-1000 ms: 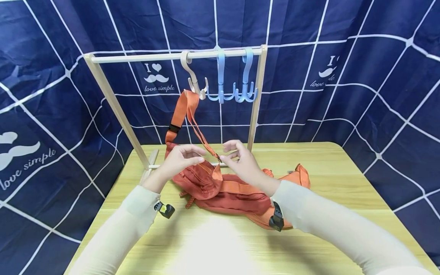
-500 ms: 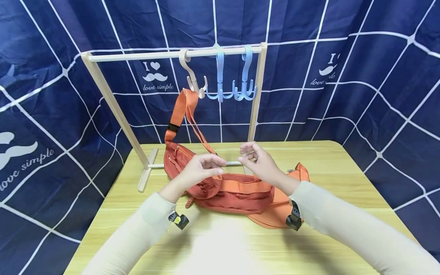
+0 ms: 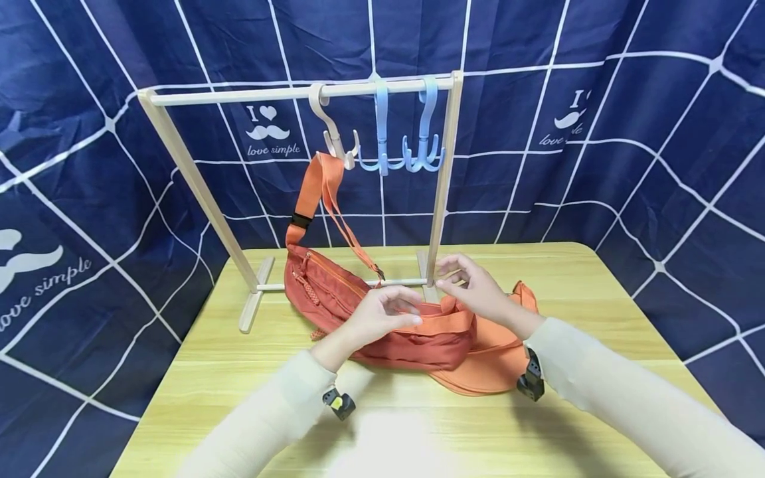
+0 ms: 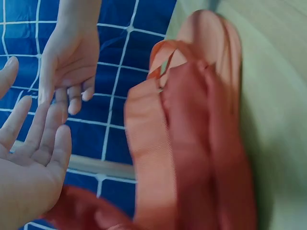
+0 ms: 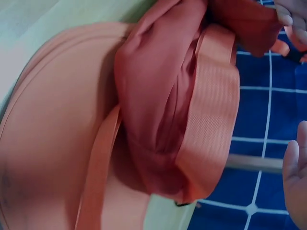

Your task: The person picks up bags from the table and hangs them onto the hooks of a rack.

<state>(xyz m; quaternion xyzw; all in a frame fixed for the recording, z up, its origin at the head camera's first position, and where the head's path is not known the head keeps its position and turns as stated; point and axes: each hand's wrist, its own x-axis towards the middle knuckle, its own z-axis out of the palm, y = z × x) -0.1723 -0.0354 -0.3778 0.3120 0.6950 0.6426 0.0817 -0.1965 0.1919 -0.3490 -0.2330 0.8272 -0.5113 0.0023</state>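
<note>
- Fingers of the left hand [image 3: 385,312] hang loosely bent, thumb and tips apart; those of the right hand [image 3: 471,285] show me the same relaxed curve, palm turned towards the other hand.
- Furthest left, I have the wooden rack [image 3: 194,182] standing on the pale wooden table [image 3: 227,372], in front of a dark blue curtain [image 3: 508,40] with white lines.
- Next comes the red waist bag [image 3: 323,282], tilted, its body at the rack's foot by the lower bar.
- From the bag, an orange strap [image 3: 311,189] with a black buckle rises and loops over a prong of the beige hook [image 3: 325,119] on the top bar.
- My left hand hovers in front of the bag's right end; whether it touches, I cannot tell.
- Further right, two blue hooks [image 3: 382,126] [image 3: 426,119] hang from the same bar.
- Below them I see a red pouch [image 3: 418,352] with a broad orange band along its top.
- My right hand is beside the rack's right post.
- Rightmost, an orange cap [image 3: 487,372] lies partly behind the pouch.
</note>
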